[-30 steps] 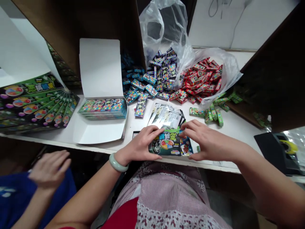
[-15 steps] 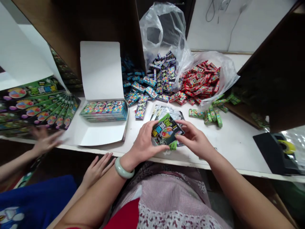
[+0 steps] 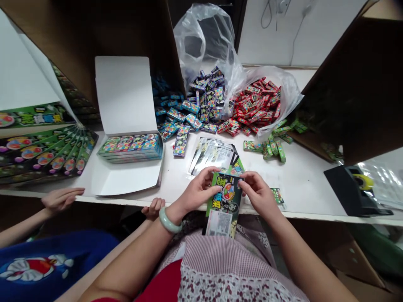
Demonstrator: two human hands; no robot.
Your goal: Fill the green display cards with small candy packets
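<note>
At the front edge of the table I hold a flat green-and-black printed candy packet. Its lower part, with a pale printed panel, hangs over my apron. My left hand pinches the upper left side, thumb on the front. At the upper right corner, my right hand is closed with thumb and fingers on the edge. Just behind lies a fanned stack of similar flat packets, silvery side up, with a green one partly hidden. A small green candy box lies beside my right hand.
Behind are piles of blue, purple and red candy boxes, near clear plastic bags. An open white carton and fanned display boxes stand left. A co-worker's hands rest there. A tape dispenser is right.
The packet has come down toward me and turned, its lower panel now hanging past the table edge. More of the fanned stack shows. The co-worker's hands have shifted at the table edge.
</note>
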